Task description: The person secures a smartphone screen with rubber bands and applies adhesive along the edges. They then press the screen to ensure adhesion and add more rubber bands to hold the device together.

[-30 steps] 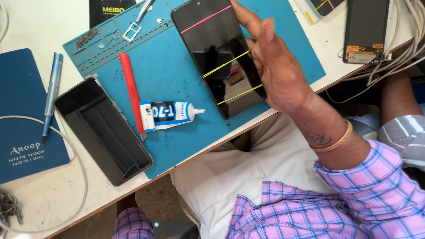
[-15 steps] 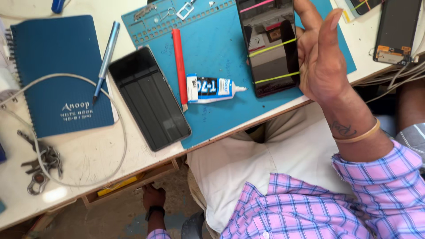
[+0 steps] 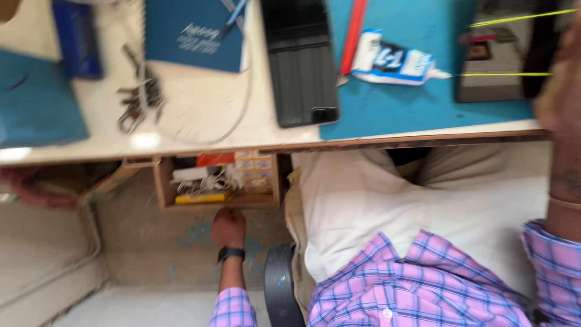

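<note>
My left hand [image 3: 229, 227] is down under the desk, at the front edge of an open wooden drawer [image 3: 162, 181] that holds white cables, a yellow item and small boxes. A black watch sits on that wrist. My right hand [image 3: 560, 100] is blurred at the right edge, beside a dark phone [image 3: 496, 57] bound with yellow rubber bands. The phone lies on a blue work mat [image 3: 417, 106]. A white and blue glue tube [image 3: 393, 63], a red stick [image 3: 353, 33] and a black phone case [image 3: 301, 60] lie to the phone's left.
On the pale desktop [image 3: 200, 130] are a blue notebook [image 3: 193, 30] with a pen [image 3: 233, 15], a bunch of keys [image 3: 139, 100], a white cable [image 3: 245, 100] and blue items at the far left. A black chair edge [image 3: 279, 290] shows beside my lap.
The view has swung down and left, so the desk edge and the drawer beneath it now show. My left hand has come up to the drawer front. My right hand stays by the banded phone.
</note>
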